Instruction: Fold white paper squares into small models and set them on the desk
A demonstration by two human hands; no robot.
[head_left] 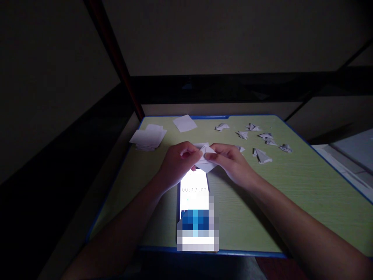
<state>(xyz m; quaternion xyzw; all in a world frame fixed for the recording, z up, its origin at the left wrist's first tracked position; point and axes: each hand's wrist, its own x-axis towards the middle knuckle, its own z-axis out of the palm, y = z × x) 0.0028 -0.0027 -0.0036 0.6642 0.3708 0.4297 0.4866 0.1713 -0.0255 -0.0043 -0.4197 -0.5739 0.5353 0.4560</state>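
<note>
Between my two hands is a partly folded white sheet of paper (206, 166), held above the top end of a lit phone (194, 190). My left hand (181, 160) pinches its left side, the thumb pressed on the folds. From the right, my right hand (230, 158) grips it too, with the thumb lying on the paper near the left thumb. A pointed flap stands up between the thumbs. Most of the fingers behind the paper are hidden. The phone shows a running time display, and its lower part is blurred out.
Several folded paper pieces (262, 155) lie on the right of the green table (291, 202), one partly behind my right hand. A stack of white sheets (148, 137) sits at the far left edge, and a single square sheet (185, 123) at the back. Blue trim edges the table.
</note>
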